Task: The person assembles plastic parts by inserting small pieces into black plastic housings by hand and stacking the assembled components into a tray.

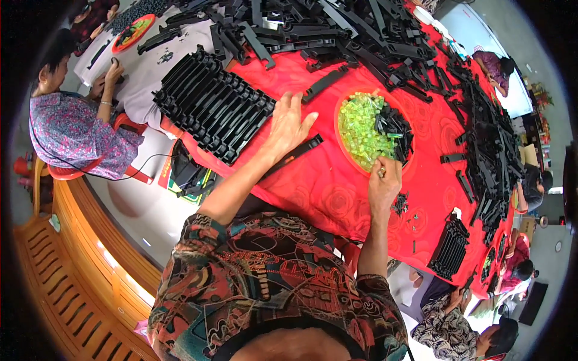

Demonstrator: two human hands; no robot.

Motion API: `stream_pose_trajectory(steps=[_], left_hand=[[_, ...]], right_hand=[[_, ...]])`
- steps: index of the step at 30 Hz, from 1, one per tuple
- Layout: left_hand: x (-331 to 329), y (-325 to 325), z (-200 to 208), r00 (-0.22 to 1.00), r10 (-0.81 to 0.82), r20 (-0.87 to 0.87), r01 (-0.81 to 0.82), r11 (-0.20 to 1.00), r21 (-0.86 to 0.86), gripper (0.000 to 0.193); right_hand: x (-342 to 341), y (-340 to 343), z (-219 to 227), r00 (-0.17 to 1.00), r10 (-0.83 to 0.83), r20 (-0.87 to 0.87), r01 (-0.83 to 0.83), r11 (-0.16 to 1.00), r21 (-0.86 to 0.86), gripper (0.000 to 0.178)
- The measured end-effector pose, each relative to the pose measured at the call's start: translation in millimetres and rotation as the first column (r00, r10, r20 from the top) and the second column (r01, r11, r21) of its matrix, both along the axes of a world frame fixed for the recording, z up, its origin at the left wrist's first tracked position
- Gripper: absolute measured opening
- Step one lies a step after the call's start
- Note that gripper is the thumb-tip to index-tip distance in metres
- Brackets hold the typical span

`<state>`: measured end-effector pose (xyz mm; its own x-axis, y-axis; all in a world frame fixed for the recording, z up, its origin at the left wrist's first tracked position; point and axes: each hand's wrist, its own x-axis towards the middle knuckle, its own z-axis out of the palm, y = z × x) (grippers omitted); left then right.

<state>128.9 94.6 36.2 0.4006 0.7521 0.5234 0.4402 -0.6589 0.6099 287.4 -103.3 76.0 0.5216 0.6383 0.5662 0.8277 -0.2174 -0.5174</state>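
Note:
My left hand (288, 123) has its fingers stretched and thumb apart, with nothing seen in it. It is beside the right end of a neat row of long black plastic parts (214, 105); whether it touches them I cannot tell. Partly under that wrist lies a loose black plastic strip (295, 157). Another black bar (325, 83) lies just beyond the fingertips. My right hand (385, 177) is at the near rim of an orange bowl (339, 133), fingers pinched together. Whatever they hold is hidden. Small translucent yellow-green pieces (364, 129) and short black pieces (394, 129) fill the bowl.
A big heap of black plastic parts (361, 36) covers the far side of the red tablecloth (337, 198) and runs down the right. Small black bits (400, 204) lie near the bowl. Several people work around the table; one person (78, 129) sits at left by a wooden bench (66, 265).

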Motion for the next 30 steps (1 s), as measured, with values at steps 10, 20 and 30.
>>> stream_pose_trajectory(steps=[10,20,30], left_hand=[[-81,-80,-8,0.983,-0.057,-0.172,0.076,0.992,0.104,0.034],[-87,-87,-19,0.883,0.001,-0.469,0.066,0.99,0.125,0.044],[-77,-77,-19,0.871,0.027,-0.49,0.039,0.992,0.123,0.045]], right_hand=[[71,0,-1,0.984,-0.173,-0.031,0.173,0.985,0.005,0.01],[88,-28,-12,0.963,-0.258,-0.082,0.256,0.966,-0.025,0.01],[81,-31,-17,0.982,-0.182,-0.042,0.179,0.982,-0.057,0.012]])
